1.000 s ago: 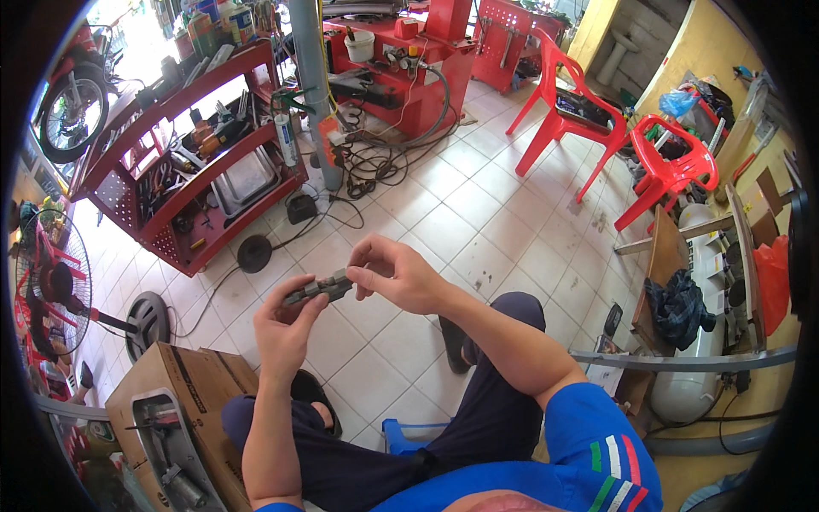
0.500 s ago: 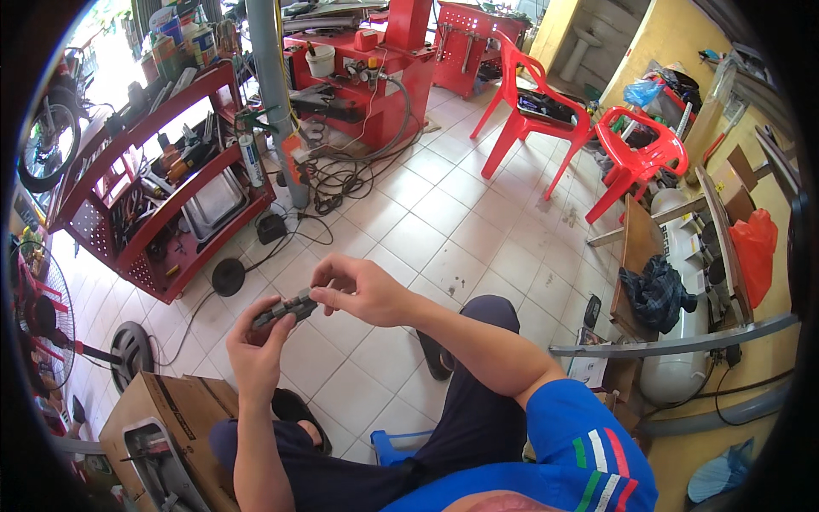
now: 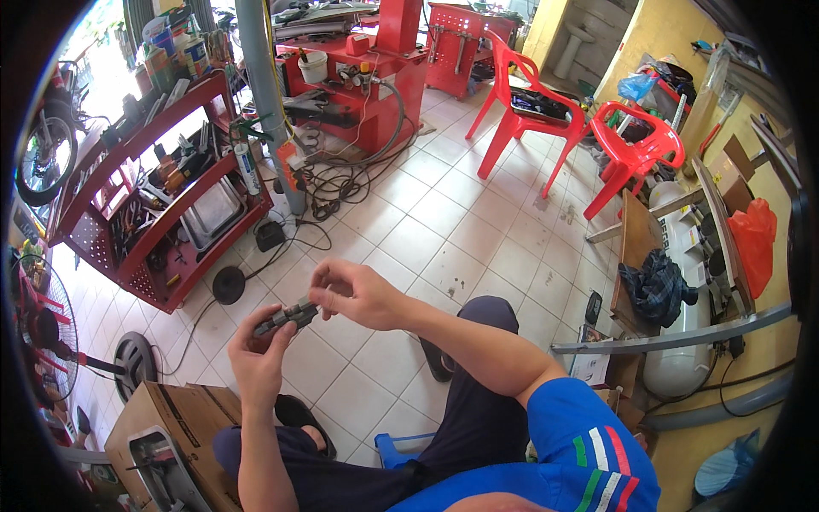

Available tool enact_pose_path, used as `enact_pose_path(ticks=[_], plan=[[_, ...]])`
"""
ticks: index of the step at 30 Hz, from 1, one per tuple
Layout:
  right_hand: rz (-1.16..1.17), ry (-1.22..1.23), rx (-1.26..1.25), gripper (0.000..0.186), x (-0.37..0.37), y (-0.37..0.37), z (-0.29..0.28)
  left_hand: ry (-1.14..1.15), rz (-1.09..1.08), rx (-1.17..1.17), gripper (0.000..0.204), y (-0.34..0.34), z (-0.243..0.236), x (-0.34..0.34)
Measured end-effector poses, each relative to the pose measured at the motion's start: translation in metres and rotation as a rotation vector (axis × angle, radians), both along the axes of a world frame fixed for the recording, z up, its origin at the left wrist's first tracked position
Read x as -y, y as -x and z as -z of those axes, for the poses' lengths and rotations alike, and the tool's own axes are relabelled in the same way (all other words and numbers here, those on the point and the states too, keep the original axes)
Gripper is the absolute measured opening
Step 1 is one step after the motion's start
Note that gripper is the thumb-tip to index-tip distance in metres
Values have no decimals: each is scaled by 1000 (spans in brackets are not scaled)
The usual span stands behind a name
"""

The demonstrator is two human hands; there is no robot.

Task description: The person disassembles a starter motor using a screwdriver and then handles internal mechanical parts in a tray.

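Note:
A small dark grey metal part (image 3: 287, 319), stepped in outline with blocky sections, is held in front of me over the tiled floor. My left hand (image 3: 258, 348) grips it from below and the left, thumb on the near side and fingers around the far side. At the part's right end is my right hand (image 3: 357, 294), fingers curled and thumb bent in a pinch. Its fingertips meet that end, and whatever lies between them is hidden. What kind of part it is cannot be made out.
At my left, a cardboard box (image 3: 183, 418) carries a metal tray (image 3: 162, 465) with small items. A red tool cart (image 3: 145, 264) stands beyond, near a grey post (image 3: 271, 111) and cables (image 3: 341, 188). Red plastic chairs (image 3: 533, 128) and a white tank (image 3: 678, 367) are to the right.
My view has shifted slightly. Both hands keep nearly the same grip on the metal part, which tilts a little differently; the right fingers have moved only slightly at its end.

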State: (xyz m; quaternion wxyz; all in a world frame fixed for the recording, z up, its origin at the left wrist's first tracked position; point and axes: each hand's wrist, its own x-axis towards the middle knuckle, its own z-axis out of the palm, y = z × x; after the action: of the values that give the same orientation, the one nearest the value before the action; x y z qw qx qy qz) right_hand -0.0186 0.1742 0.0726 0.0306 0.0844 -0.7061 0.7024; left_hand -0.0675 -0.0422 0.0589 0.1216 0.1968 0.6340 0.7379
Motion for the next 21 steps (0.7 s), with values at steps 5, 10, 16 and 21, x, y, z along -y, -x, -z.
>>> enact_pose_path(ticks=[5, 10, 16, 21], plan=[[-11, -2, 11, 29, -2, 1, 1, -5, 4, 13, 32, -1, -2, -1], [-33, -34, 59, 29, -4, 1, -2, -12, -3, 6, 31, 0, 0, 0], [-62, -47, 38, 28, -2, 1, -1, -13, 10, 10, 32, 0, 0, 1], [-42, 9, 67, 25, -1, 1, 0, -14, -6, 14, 32, -1, -1, 0]])
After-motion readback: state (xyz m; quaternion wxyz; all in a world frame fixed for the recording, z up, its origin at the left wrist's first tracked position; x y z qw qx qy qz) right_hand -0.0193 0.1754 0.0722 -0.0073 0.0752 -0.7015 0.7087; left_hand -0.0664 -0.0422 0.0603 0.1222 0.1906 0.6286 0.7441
